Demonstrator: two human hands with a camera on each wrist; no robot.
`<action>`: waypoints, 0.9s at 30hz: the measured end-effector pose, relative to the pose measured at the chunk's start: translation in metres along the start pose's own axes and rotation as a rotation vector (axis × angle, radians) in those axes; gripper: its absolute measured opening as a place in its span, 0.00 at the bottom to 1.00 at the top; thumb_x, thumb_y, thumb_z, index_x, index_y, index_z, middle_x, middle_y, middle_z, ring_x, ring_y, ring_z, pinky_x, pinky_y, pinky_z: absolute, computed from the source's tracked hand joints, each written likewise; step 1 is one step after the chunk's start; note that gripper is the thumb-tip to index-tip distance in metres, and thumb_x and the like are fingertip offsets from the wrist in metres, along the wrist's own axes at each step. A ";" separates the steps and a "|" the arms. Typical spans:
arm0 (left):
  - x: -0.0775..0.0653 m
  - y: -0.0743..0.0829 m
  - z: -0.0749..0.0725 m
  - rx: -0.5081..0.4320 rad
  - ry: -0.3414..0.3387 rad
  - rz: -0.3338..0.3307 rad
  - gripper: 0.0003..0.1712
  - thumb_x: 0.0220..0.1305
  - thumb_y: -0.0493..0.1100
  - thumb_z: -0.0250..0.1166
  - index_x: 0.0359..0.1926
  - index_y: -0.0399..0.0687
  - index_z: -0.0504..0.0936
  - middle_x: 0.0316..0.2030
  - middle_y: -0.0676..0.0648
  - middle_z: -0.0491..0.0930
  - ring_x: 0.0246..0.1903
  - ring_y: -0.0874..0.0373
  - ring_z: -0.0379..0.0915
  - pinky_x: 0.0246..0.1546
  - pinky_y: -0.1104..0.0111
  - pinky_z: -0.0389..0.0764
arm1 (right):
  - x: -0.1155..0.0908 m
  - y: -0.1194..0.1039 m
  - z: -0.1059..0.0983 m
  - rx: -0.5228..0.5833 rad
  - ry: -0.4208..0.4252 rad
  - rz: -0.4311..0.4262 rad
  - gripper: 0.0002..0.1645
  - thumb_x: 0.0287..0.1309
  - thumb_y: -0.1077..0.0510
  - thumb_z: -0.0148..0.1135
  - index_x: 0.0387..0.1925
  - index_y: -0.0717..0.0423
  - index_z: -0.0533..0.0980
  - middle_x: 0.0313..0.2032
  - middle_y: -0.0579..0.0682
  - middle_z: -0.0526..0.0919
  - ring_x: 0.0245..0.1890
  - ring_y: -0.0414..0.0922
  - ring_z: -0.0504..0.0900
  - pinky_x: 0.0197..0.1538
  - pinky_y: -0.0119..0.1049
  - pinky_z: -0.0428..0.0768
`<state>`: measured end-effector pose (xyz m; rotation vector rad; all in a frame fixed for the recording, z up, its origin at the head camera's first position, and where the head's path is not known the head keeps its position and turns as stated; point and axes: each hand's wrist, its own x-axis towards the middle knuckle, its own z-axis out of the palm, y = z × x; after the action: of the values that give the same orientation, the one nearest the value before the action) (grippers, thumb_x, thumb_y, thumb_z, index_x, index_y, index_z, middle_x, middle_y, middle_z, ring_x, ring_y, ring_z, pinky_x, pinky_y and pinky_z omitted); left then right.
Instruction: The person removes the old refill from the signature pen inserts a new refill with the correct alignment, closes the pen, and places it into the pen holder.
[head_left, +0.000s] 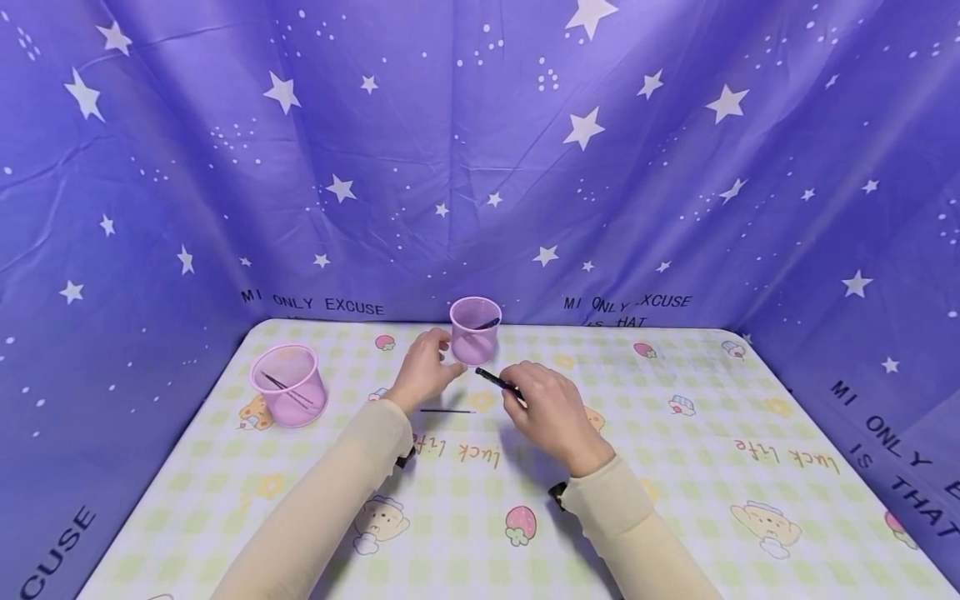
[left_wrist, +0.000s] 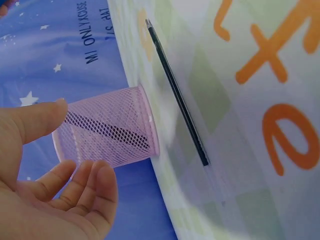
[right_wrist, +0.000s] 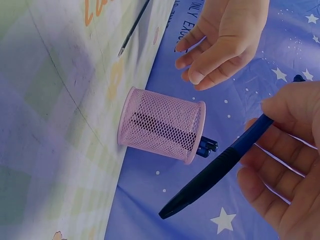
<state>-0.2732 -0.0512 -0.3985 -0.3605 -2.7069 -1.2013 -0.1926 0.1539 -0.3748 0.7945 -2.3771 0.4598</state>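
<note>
My right hand (head_left: 551, 412) pinches a dark blue and black pen (right_wrist: 215, 172) between thumb and fingers, its tip pointing toward the back of the table. A pink mesh pen holder (head_left: 474, 348) stands upright near the back edge. In the right wrist view, dark pen ends (right_wrist: 207, 146) stick out of its mouth. Beside its left side is my left hand (head_left: 424, 371), fingers loosely curved around nothing. Whether the left fingers touch the holder I cannot tell. A thin dark pen refill (left_wrist: 180, 97) lies on the table between the two hands.
To the left stands a second pink mesh pen holder (head_left: 321, 400) with thin dark refills (head_left: 288, 390) leaning inside. A patterned checked cloth (head_left: 675, 483) covers the table. Behind and at the sides hangs a purple star curtain (head_left: 465, 150).
</note>
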 end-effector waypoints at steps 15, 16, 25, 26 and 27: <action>0.020 -0.001 0.005 -0.113 -0.014 -0.115 0.38 0.46 0.38 0.74 0.59 0.33 0.69 0.50 0.36 0.73 0.50 0.45 0.71 0.52 0.57 0.72 | 0.001 0.003 -0.003 -0.001 0.013 0.008 0.06 0.52 0.63 0.63 0.34 0.53 0.78 0.28 0.44 0.78 0.27 0.42 0.76 0.31 0.39 0.75; 0.021 -0.001 0.006 -0.121 -0.014 -0.123 0.39 0.46 0.38 0.73 0.59 0.34 0.68 0.51 0.36 0.73 0.51 0.45 0.70 0.53 0.57 0.72 | 0.001 0.003 -0.003 -0.002 0.014 0.009 0.06 0.52 0.63 0.63 0.34 0.53 0.78 0.29 0.44 0.78 0.27 0.42 0.76 0.31 0.39 0.75; 0.028 -0.001 0.012 -0.192 0.004 -0.191 0.42 0.48 0.41 0.73 0.63 0.35 0.64 0.54 0.37 0.70 0.54 0.44 0.67 0.56 0.56 0.70 | 0.001 0.004 -0.004 -0.008 0.015 0.018 0.07 0.52 0.62 0.64 0.35 0.52 0.78 0.30 0.44 0.78 0.27 0.41 0.76 0.32 0.39 0.75; 0.029 -0.001 0.012 -0.200 0.004 -0.197 0.42 0.49 0.41 0.73 0.63 0.35 0.63 0.54 0.36 0.70 0.54 0.44 0.67 0.56 0.55 0.70 | 0.001 0.004 -0.005 -0.008 0.016 0.018 0.07 0.52 0.62 0.65 0.35 0.53 0.78 0.30 0.44 0.78 0.27 0.41 0.76 0.31 0.39 0.75; 0.030 -0.001 0.013 -0.204 0.004 -0.205 0.43 0.49 0.41 0.73 0.63 0.35 0.63 0.55 0.36 0.70 0.54 0.44 0.67 0.56 0.55 0.70 | 0.001 0.004 -0.005 -0.007 0.016 0.019 0.07 0.52 0.63 0.65 0.35 0.53 0.78 0.30 0.44 0.78 0.27 0.41 0.76 0.31 0.39 0.75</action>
<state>-0.3024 -0.0382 -0.4007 -0.1056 -2.6760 -1.5371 -0.1936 0.1589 -0.3712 0.7625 -2.3719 0.4643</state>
